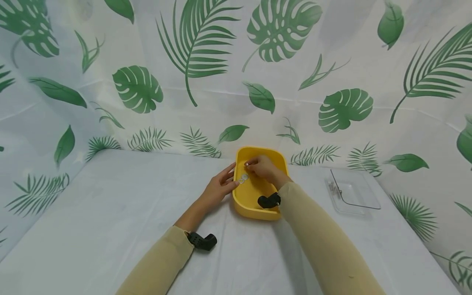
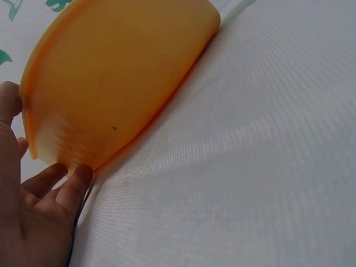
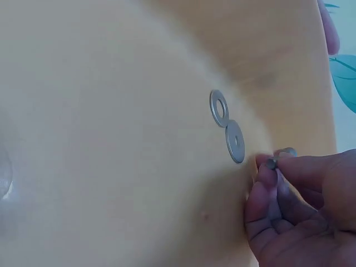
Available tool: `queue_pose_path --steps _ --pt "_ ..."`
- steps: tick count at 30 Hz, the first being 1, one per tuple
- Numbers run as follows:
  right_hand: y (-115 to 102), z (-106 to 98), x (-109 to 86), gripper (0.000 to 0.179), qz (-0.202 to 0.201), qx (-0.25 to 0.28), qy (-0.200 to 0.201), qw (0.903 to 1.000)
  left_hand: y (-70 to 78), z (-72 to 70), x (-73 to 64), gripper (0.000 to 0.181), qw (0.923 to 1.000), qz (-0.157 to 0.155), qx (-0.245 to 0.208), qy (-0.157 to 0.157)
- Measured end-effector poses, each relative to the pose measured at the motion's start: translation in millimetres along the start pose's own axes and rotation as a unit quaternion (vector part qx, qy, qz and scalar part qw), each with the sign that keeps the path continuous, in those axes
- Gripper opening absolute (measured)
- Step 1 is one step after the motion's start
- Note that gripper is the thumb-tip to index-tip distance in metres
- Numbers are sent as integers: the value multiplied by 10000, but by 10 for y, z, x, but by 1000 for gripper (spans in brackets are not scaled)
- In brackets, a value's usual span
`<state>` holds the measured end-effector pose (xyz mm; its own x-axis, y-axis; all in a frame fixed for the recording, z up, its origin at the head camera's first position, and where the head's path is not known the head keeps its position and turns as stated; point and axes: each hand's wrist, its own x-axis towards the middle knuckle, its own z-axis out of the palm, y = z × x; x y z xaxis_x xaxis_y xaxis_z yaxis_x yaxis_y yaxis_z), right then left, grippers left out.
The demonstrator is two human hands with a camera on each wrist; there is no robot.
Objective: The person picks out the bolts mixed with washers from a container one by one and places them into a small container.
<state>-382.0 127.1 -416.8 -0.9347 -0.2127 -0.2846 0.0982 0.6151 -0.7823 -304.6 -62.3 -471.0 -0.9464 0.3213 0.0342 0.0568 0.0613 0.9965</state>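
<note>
A yellow tray [image 1: 254, 214] with raised walls stands on the white cloth. My left hand [image 1: 218, 187] holds its left wall, the thumb at the rim and the fingers against the outside. Inside the tray, my right hand [image 1: 263, 168] pinches a small grey metal piece [image 3: 271, 163] between thumb and fingertips; its kind cannot be told, since the fingers hide most of it. Two flat washers lie edge to edge on the tray floor beside that hand: one with a wider hole [image 3: 214, 114], one with a small hole [image 3: 233, 152]. Another bit of grey metal [image 3: 287, 151] shows behind the thumb.
A clear plastic box [image 1: 350, 196] with a thin dark line along its lid rests on the table to the right. Behind the tray rises a leaf-patterned cloth [image 1: 206, 114]. White cloth [image 1: 110, 213] covers the table. Dark wrist devices [image 1: 202, 241] sit on both forearms.
</note>
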Motion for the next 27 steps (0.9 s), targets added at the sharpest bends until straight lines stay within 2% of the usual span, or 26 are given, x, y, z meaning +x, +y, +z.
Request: queue_pose_path --steps 4,8,18,27 --pt "13 -27 -20 31 39 298 -64 9995 15 26 -7 66 10000 -81 -5 52" --pt "21 -69 -59 32 2 341 -97 9994 5 45 -5 66 9999 -126 -37 71" --pt "-11 -206 -200 35 -64 946 -338 9949 -43 46 19 67 10000 -52 -69 19" --pt "-198 -358 -342 35 -223 573 -346 9975 5 11 18 66 9999 -118 9 86"
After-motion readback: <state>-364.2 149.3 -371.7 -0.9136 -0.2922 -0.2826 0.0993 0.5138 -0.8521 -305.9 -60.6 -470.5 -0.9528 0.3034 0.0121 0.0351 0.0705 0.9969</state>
